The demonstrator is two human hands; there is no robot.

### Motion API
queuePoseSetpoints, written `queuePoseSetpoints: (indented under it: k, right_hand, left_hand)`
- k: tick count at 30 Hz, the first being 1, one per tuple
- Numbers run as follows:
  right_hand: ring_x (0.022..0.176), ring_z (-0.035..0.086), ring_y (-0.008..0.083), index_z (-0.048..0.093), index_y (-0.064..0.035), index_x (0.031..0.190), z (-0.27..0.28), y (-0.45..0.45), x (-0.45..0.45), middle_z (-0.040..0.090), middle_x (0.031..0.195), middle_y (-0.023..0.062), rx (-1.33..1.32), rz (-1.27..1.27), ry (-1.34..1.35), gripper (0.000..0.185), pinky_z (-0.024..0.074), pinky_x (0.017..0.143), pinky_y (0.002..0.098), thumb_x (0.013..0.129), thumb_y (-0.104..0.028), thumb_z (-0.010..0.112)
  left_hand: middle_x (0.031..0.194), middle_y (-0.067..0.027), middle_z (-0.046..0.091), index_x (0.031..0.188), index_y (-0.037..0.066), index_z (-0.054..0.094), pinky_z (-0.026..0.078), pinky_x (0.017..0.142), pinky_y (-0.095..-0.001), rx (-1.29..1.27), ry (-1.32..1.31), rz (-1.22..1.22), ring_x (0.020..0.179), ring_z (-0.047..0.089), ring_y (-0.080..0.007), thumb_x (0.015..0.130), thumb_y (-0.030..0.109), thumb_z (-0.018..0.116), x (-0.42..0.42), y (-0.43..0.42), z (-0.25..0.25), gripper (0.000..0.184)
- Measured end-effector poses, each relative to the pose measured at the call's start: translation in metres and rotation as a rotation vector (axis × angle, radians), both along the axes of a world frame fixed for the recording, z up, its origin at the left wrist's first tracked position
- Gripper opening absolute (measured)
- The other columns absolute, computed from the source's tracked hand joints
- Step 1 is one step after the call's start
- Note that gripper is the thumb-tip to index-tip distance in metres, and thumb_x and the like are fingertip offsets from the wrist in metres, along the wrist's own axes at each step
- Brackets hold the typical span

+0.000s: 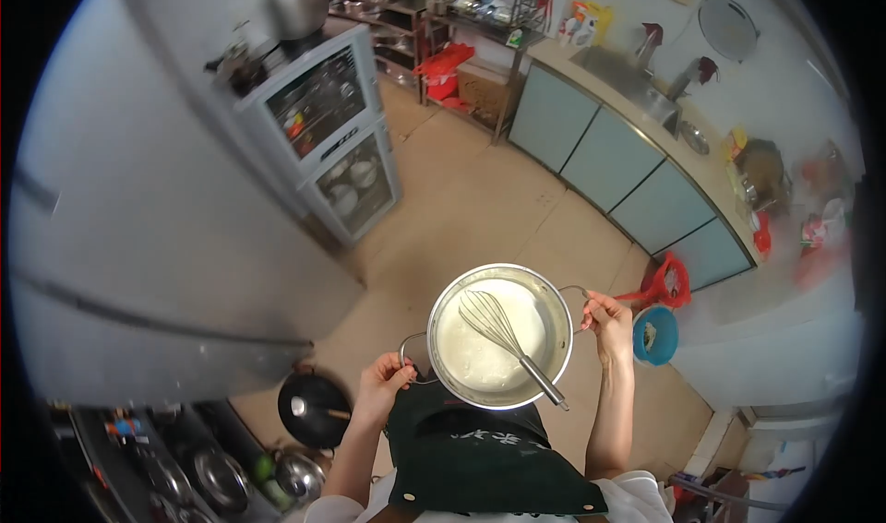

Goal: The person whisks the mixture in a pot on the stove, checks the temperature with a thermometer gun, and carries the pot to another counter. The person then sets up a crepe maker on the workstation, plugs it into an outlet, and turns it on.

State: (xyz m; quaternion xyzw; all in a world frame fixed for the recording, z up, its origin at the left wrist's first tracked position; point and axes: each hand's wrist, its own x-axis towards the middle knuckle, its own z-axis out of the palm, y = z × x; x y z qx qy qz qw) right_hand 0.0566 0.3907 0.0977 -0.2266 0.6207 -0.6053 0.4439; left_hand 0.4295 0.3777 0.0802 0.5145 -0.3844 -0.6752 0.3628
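A steel pot (564,334) with two loop handles is held up in front of my dark apron (489,472). Pale, creamy liquid (461,348) covers its bottom, with some bubbles on the surface. Inside the pot rests a wire whisk (503,334), its handle leaning over the near right rim. My left hand (383,380) is closed round the left loop handle. On the opposite side, my right hand (606,318) grips the right handle. Neither hand touches the whisk.
A tall steel fridge (185,246) stands left, beside a glass-doored cabinet (323,136). Along the right runs a counter with a sink (628,85). A blue basin (655,336) and red basket (672,281) sit on the floor at right. A black wok (314,410) lies lower left.
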Motion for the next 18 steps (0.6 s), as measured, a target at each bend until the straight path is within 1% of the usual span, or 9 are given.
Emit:
queuePoseSetpoints:
  k: [1, 2, 5, 8, 10, 11, 14, 18]
  right_hand:
    - [0.056, 0.053, 0.0126, 0.058, 0.0115, 0.105, -0.012, -0.01, -0.034, 0.059, 0.075, 0.0085, -0.023, -0.019, -0.013, 0.023, 0.0473, 0.054, 0.025, 0.085, 0.005, 0.049]
    - [0.056, 0.053, 0.0127, 0.058, 0.0114, 0.105, -0.01, -0.038, -0.049, 0.059, 0.075, 0.0087, -0.034, -0.034, -0.019, 0.023, 0.0472, 0.054, 0.0251, 0.085, 0.004, 0.049]
    - [0.056, 0.053, 0.013, 0.058, 0.0112, 0.105, -0.013, -0.138, -0.087, 0.059, 0.076, 0.0089, -0.047, -0.036, -0.03, 0.023, 0.0473, 0.054, 0.0253, 0.085, 0.003, 0.049]
    - [0.056, 0.053, 0.0129, 0.058, 0.0109, 0.105, -0.015, -0.239, -0.136, 0.06, 0.076, 0.0085, -0.055, 0.013, -0.023, 0.023, 0.0474, 0.054, 0.0256, 0.086, 0.001, 0.049]
    - [0.056, 0.053, 0.0128, 0.058, 0.0107, 0.105, -0.012, -0.31, -0.155, 0.06, 0.076, 0.0082, -0.034, 0.041, -0.031, 0.022, 0.0475, 0.055, 0.0258, 0.087, 0.001, 0.05]
    - [0.059, 0.053, 0.0132, 0.057, 0.0094, 0.105, -0.009, -0.35, -0.165, 0.059, 0.076, 0.0084, -0.017, 0.081, -0.017, 0.022, 0.0468, 0.056, 0.0265, 0.087, 0.0, 0.05]
    - [0.058, 0.052, 0.0128, 0.056, 0.0096, 0.106, -0.005, -0.464, -0.188, 0.059, 0.076, 0.0086, -0.048, 0.182, -0.042, 0.023, 0.0467, 0.055, 0.026, 0.087, -0.001, 0.051]
    - [0.058, 0.052, 0.0123, 0.056, 0.0104, 0.107, -0.005, -0.618, -0.194, 0.058, 0.076, 0.0083, -0.015, 0.273, -0.049, 0.024, 0.0457, 0.054, 0.0258, 0.086, 0.0, 0.051]
  left_hand:
    - [0.074, -0.0015, 0.06, 0.09, 0.002, 0.058, 0.043, 0.061, -0.0212, -0.027, -0.018, -0.018, 0.067, 0.054, -0.008, 0.086, 0.005, 0.059, -0.032, -0.016, -0.009, 0.005]
    - [0.074, -0.0016, 0.06, 0.09, 0.002, 0.058, 0.043, 0.061, -0.0214, -0.038, -0.019, -0.029, 0.067, 0.054, -0.0081, 0.086, 0.005, 0.059, -0.046, -0.047, -0.011, 0.005]
    - [0.074, -0.002, 0.06, 0.09, 0.003, 0.058, 0.043, 0.061, -0.0217, -0.051, -0.018, -0.021, 0.067, 0.054, -0.0087, 0.086, 0.006, 0.059, -0.085, -0.151, -0.015, 0.005]
    - [0.074, -0.0028, 0.061, 0.09, 0.002, 0.058, 0.043, 0.061, -0.0221, -0.08, -0.015, 0.031, 0.067, 0.055, -0.0095, 0.086, 0.006, 0.059, -0.13, -0.233, -0.026, 0.005]
    - [0.074, -0.0034, 0.061, 0.09, 0.002, 0.058, 0.043, 0.061, -0.0223, -0.084, -0.017, 0.067, 0.067, 0.055, -0.0099, 0.086, 0.006, 0.059, -0.153, -0.292, -0.023, 0.006]
    - [0.074, -0.0037, 0.061, 0.09, 0.002, 0.057, 0.043, 0.061, -0.0223, -0.077, -0.014, 0.095, 0.067, 0.056, -0.01, 0.086, 0.006, 0.059, -0.164, -0.322, -0.02, 0.006]
    - [0.074, -0.0046, 0.061, 0.09, 0.002, 0.057, 0.043, 0.061, -0.0226, -0.044, -0.018, 0.18, 0.067, 0.056, -0.0105, 0.086, 0.007, 0.06, -0.187, -0.399, -0.013, 0.007]
    - [0.074, -0.0047, 0.061, 0.091, 0.002, 0.057, 0.043, 0.061, -0.0227, -0.036, 0.004, 0.302, 0.068, 0.056, -0.0106, 0.086, 0.008, 0.06, -0.203, -0.515, -0.016, 0.009]
